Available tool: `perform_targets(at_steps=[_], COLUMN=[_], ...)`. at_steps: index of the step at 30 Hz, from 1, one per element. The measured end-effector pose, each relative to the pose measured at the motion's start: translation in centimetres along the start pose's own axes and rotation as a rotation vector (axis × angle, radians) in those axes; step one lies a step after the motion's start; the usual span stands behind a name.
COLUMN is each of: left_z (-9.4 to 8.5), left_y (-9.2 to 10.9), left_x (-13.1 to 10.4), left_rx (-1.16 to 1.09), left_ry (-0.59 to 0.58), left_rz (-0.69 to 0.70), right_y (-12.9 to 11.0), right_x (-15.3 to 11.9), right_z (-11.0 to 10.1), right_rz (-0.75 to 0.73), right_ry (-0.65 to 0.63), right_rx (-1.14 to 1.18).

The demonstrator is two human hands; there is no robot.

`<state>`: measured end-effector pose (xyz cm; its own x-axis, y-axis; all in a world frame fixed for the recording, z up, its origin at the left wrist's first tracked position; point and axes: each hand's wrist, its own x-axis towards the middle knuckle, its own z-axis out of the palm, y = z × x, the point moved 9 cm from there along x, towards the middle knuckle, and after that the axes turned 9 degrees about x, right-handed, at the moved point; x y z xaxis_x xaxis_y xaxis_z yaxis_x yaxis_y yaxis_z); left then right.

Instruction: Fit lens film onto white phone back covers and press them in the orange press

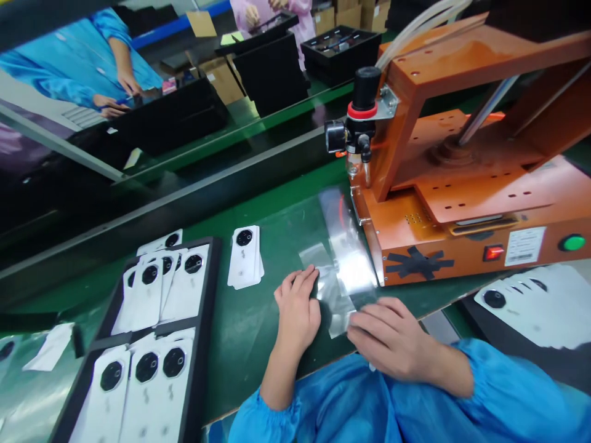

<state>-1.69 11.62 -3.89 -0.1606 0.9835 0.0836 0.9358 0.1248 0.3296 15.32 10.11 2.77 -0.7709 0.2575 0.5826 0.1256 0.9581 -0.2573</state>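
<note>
Clear plastic film (325, 280) in shiny, overlapping pieces lies on the green bench between my two hands. My left hand (298, 311) has its fingers drawn together at the film's left edge. On the other side, my right hand (394, 338) is closed at the film's lower right corner, its fingertips slightly blurred. How firmly each hand grips the film is hard to see. Beyond my left hand rests a small stack of white phone back covers (244, 258) with round black camera areas.
An orange press machine (406, 246) stands to the right, with a pressure regulator (362, 117). Black trays (207, 295) of white covers are at left. More covers (535, 307) lie fanned at lower right. Two co-workers (78, 61) work across the bench behind black boxes (272, 74).
</note>
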Motion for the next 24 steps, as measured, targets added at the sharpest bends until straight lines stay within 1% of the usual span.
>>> perform_targets(at_steps=[2,4,5,7,9,10,12,14,16,19,22,24], left_z=[-0.8,-2.4,-3.5,-5.9,-7.9,-8.6,-9.0,-8.9,-8.8,-9.8,-11.3,-11.5], left_y=[-0.4,-1.7,-2.9,-6.3,-10.3,-12.4,-16.0,-18.3,-19.3,-19.1,-17.8,-16.1], left_x=[0.8,2.0,2.8,4.4,5.6,6.0,6.3,6.2,6.1,5.7,3.8,1.6], left_rx=[-0.019,-0.012,0.006,0.080,0.185,0.236,0.315,0.356,0.376,0.376,0.324,0.257], left_ry=[-0.026,-0.023,-0.007,0.037,0.059,0.050,0.002,-0.049,-0.058,0.017,0.140,0.207], left_rz=[0.007,-0.019,-0.057,-0.180,-0.339,-0.422,-0.577,-0.676,-0.708,-0.722,-0.739,-0.715], right_y=[-0.3,1.0,1.9,3.7,4.8,5.1,5.6,6.0,6.3,6.6,6.6,6.6], right_x=[-1.1,-1.5,-1.5,-1.2,-0.8,-0.6,-0.4,-0.4,-0.7,-1.1,-1.2,-1.0], right_z=[-1.8,-2.4,-2.2,-1.2,0.0,0.5,1.4,1.9,2.2,2.3,2.1,2.1], right_rz=[0.050,0.193,0.274,0.401,0.447,0.445,0.427,0.425,0.447,0.465,0.473,0.502], right_ry=[0.071,0.144,0.178,0.235,0.276,0.288,0.303,0.319,0.334,0.346,0.344,0.339], right_rx=[0.097,0.254,0.337,0.480,0.561,0.583,0.608,0.629,0.652,0.673,0.688,0.714])
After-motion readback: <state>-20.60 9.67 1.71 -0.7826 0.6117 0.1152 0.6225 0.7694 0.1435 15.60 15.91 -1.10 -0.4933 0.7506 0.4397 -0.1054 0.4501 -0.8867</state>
